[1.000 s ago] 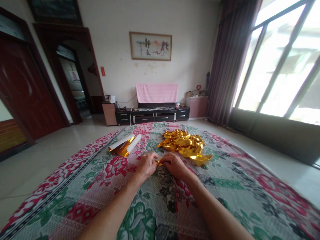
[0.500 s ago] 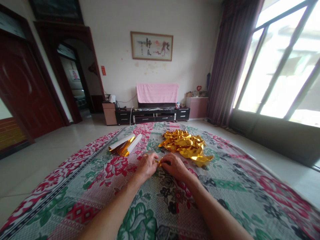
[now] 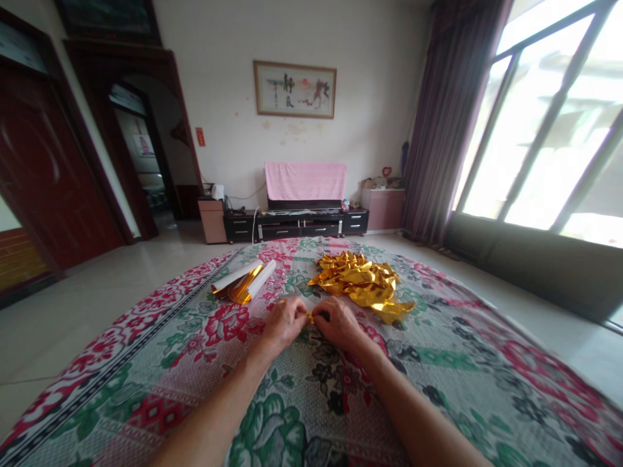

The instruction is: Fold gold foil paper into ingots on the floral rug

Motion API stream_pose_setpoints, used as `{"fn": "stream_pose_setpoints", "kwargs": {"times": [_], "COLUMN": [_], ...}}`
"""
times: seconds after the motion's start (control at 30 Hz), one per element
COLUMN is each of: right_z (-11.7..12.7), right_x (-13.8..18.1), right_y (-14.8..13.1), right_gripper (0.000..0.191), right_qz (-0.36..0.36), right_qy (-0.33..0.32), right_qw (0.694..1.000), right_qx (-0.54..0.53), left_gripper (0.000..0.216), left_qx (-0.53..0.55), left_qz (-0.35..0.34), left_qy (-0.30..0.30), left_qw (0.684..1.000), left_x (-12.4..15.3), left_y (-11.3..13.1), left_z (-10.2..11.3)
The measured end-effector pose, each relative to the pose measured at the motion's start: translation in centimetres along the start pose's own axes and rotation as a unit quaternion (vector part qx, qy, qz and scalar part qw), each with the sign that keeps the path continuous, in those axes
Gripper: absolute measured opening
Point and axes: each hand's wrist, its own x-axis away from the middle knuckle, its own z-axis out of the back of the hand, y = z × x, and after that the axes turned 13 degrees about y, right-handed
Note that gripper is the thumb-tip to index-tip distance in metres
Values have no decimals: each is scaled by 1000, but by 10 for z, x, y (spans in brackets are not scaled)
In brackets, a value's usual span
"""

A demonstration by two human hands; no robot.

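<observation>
Close together over the middle of the cloth, my left hand (image 3: 288, 319) and my right hand (image 3: 337, 320) pinch a small piece of gold foil paper (image 3: 311, 317) between them. Most of that piece is hidden by the fingers. Just beyond my right hand lies a heap of folded gold foil paper pieces (image 3: 363, 282), shiny and crumpled. To the left, past my left hand, a loosely curled stack of foil paper sheets (image 3: 246, 283) shows white backs and gold faces.
A flowered cloth (image 3: 272, 421) in red, green and grey covers the round surface before me. Beyond it stand a low black cabinet (image 3: 299, 228) and a pink cloth (image 3: 306, 181) draped over something. A purple curtain (image 3: 448, 123) and windows are on the right.
Both hands stay at nearly the same spot, with small finger shifts on the gold foil piece. The heap and the curled sheets have not moved.
</observation>
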Motion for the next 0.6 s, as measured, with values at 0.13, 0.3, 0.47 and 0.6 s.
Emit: {"fn": "stream_pose_setpoints", "kwargs": {"times": [0.13, 0.3, 0.47, 0.6], "right_z": [-1, 3, 7, 8], "right_x": [1, 1, 1, 1], "right_y": [0, -1, -1, 0], "right_gripper": [17, 20, 23, 24], "right_qz": [-1, 0, 7, 3], "right_qy": [0, -3, -13, -20], "right_qw": [1000, 1000, 999, 999], "right_qx": [5, -9, -30, -29], "left_gripper": [9, 12, 13, 13], "left_qx": [-4, -7, -16, -36], "left_qz": [-24, -55, -58, -52], "left_qy": [-3, 1, -1, -1], "left_qw": [1000, 998, 998, 998], "left_x": [1, 1, 1, 2], "left_y": [2, 1, -2, -2], "left_z": [2, 3, 0, -2]}}
